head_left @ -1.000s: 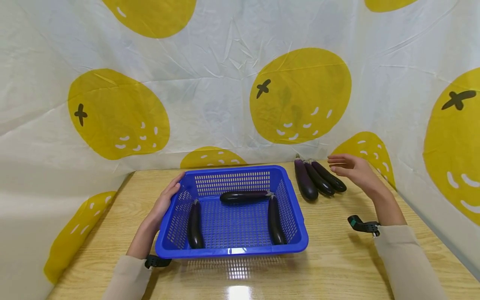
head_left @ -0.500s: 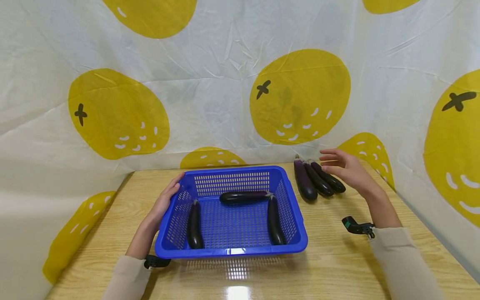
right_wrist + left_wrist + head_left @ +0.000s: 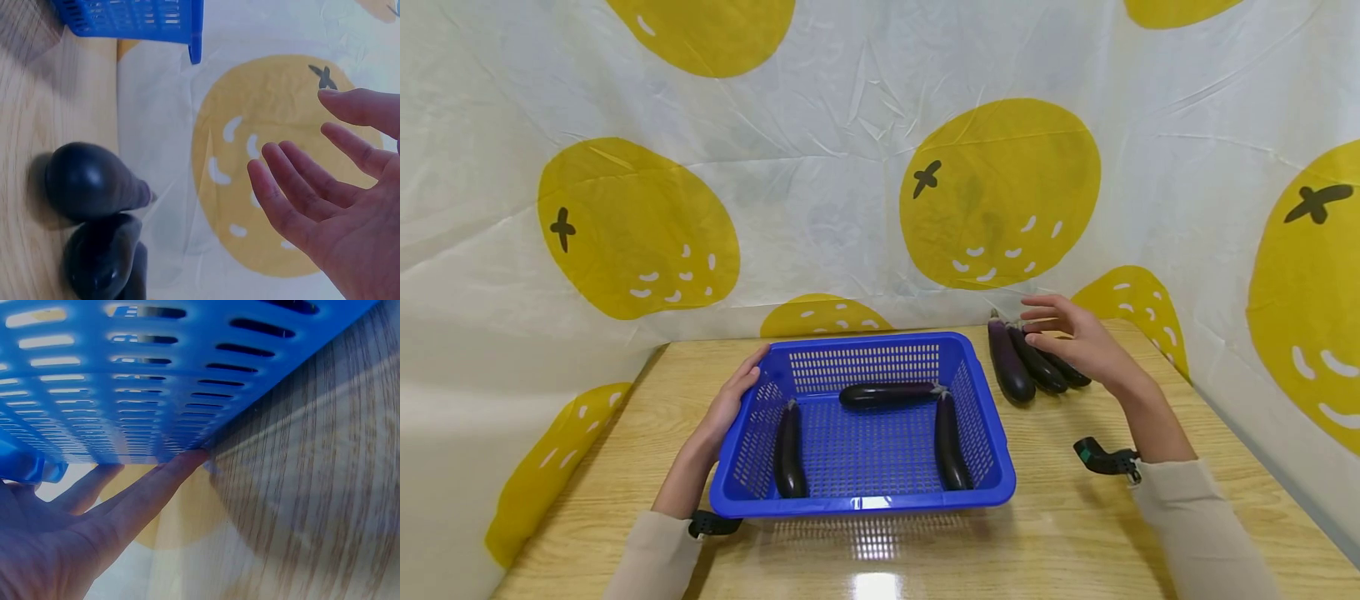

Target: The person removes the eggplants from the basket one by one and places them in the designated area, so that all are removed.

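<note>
A blue plastic basket (image 3: 865, 502) stands on the table with three eggplants inside: one at the left (image 3: 788, 454), one across the back (image 3: 887, 394) and one at the right (image 3: 951, 442). My left hand (image 3: 730, 404) rests against the basket's left side, its fingers stretched along the perforated wall in the left wrist view. Three more eggplants (image 3: 1011, 367) lie side by side on the table right of the basket. Over them hovers my right hand (image 3: 1078, 337), fingers spread and loosely bent, holding nothing. It partly hides the rightmost eggplant. The right wrist view shows this hand (image 3: 350, 206) apart from the eggplants (image 3: 94, 181).
A wood-grain table (image 3: 1045, 533) bears everything. Behind it and at the sides hangs a white curtain (image 3: 820, 208) printed with large yellow fruit, close to the table's back edge. A black strap device (image 3: 1105, 458) sits on the right wrist.
My right hand has moved left, from beside the loose eggplants to over them. The left hand, the basket and the eggplants have stayed in place.
</note>
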A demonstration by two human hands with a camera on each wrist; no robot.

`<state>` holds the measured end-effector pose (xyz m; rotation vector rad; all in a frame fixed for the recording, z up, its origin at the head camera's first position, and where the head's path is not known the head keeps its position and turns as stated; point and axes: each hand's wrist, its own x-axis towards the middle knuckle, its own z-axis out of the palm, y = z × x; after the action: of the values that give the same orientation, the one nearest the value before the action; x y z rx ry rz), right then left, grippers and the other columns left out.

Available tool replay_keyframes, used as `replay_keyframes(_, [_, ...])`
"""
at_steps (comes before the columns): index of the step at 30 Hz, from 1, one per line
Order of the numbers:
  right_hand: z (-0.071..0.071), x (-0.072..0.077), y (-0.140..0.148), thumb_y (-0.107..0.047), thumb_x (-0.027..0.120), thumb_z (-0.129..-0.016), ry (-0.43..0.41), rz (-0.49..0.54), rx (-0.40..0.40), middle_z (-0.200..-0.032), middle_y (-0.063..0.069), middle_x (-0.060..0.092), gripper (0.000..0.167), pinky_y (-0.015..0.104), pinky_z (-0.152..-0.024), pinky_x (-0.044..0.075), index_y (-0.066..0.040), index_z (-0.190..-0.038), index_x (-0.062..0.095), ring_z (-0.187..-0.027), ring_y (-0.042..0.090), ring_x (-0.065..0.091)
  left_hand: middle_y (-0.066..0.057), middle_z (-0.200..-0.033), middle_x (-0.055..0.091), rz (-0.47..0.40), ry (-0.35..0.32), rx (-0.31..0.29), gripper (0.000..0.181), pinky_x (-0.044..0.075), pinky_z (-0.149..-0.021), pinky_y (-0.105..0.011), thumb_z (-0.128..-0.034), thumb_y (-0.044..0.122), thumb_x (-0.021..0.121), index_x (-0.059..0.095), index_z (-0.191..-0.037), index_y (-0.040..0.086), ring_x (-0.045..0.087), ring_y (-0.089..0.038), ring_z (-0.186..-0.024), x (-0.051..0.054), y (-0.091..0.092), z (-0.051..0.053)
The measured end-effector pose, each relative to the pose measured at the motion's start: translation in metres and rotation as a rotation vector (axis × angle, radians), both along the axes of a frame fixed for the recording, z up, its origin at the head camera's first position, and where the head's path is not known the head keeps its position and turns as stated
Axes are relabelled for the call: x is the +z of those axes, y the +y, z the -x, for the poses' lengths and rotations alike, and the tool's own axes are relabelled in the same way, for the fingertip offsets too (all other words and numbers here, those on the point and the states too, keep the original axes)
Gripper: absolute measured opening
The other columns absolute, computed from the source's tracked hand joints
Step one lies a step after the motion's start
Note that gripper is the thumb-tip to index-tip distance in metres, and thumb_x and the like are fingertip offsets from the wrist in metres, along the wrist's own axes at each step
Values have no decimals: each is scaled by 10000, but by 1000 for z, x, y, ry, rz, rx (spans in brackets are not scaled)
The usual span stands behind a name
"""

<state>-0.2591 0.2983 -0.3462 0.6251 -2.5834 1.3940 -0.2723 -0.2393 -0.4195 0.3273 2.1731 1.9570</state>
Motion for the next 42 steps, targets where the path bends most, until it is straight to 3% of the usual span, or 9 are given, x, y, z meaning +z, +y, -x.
replay_keyframes(2, [-1, 1, -4, -153, 615, -1041, 8, 1, 8, -1410, 243, 573, 534, 92, -893, 491, -44, -1532, 434, -1266, 471, 560, -55, -1758, 68, 0, -2, 1, 555, 148, -1257, -628, -1145, 377, 237, 116, -1678, 284, 108, -380, -1603, 0, 0, -1])
replay_keyframes(14, [4, 6, -28, -140, 611, -1044, -9, -8, 95, -1447, 247, 554, 524, 117, -922, 493, -64, -1532, 438, -1305, 480, 562, -61, -1758, 80, 10, -1, 6, 564, 179, -1239, -648, -1144, 387, 243, 106, -1680, 275, 131, -399, -1599, 1, -1, -3])
replay_keyframes(17, [6, 8, -36, -142, 616, -1042, -24, -27, 118, -1458, 246, 545, 523, 268, -991, 546, -72, -1530, 441, -1322, 472, 560, -58, -1758, 78, 10, -3, 6, 564, 171, -1248, -635, -1144, 392, 244, 106, -1679, 280, 129, -393, -1600, 2, 0, -3])
replay_keyframes(21, [9, 14, -50, -197, 641, -1034, -14, -91, 137, -1453, 220, 564, 525, 546, -1053, 511, -107, -1519, 463, -1315, 437, 585, -51, -1758, 80, 15, -2, 10, 559, 160, -1255, -626, -1144, 395, 239, 114, -1678, 290, 123, -383, -1603, 2, 2, -3])
replay_keyframes(23, [9, 20, -59, -200, 652, -1027, -5, -106, 152, -1438, 213, 579, 525, 596, -1049, 495, -108, -1513, 475, -1305, 423, 598, -54, -1757, 85, 6, -4, 10, 554, 158, -1256, -624, -1145, 386, 239, 120, -1678, 290, 125, -380, -1603, 1, 2, -3])
replay_keyframes(33, [11, 54, -111, -141, 664, -1008, 23, -121, 272, -1441, 150, 600, 485, 563, -1046, 516, -115, -1473, 527, -1310, 345, 603, -63, -1759, 71, -19, -4, 1, 559, 156, -1257, -608, -1147, 359, 234, 101, -1682, 264, 122, -371, -1599, 3, 2, -3])
replay_keyframes(42, [26, 55, -160, -173, 662, -1007, -34, -130, 404, -1427, 136, 609, 479, 509, -1064, 518, -124, -1464, 529, -1304, 334, 612, -71, -1758, 78, -7, 0, -2, 559, 169, -1251, -629, -1146, 369, 233, 100, -1681, 278, 130, -395, -1601, 4, 1, -4])
